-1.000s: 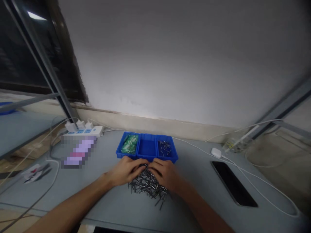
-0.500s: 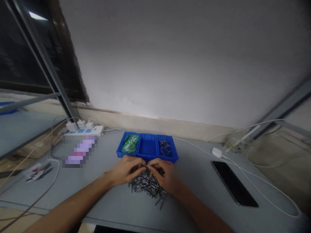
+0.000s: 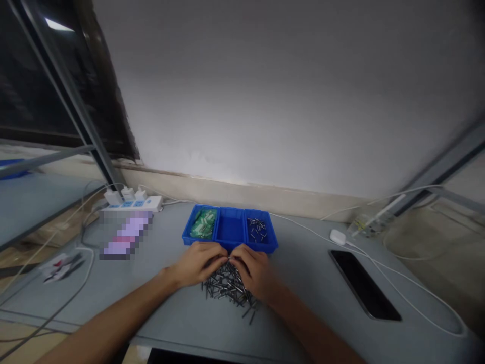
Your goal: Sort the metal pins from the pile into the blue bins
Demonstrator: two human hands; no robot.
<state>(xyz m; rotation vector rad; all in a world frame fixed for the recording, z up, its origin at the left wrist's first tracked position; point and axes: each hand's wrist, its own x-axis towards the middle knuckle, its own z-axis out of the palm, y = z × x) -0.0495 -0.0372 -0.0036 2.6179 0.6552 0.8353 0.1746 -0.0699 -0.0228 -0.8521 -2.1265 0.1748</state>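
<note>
A pile of small dark metal pins (image 3: 227,289) lies on the grey table (image 3: 303,283), just in front of a blue three-compartment tray (image 3: 230,230). My left hand (image 3: 197,264) and my right hand (image 3: 254,272) meet over the far edge of the pile, fingers curled and pinched together at one thin pin between the fingertips. The tray's left compartment holds green parts (image 3: 202,224), the middle one looks bare, and the right one holds a few pins (image 3: 256,228).
A black phone (image 3: 364,290) lies face up at the right, with a white cable (image 3: 397,278) and small white device (image 3: 337,236) beside it. A white power strip (image 3: 131,205) with plugs sits at the back left. A blurred pink patch and tools lie left.
Both hands have stayed at the pile's far edge; the fingertips drew closer together around a pin. The view shifted slightly.
</note>
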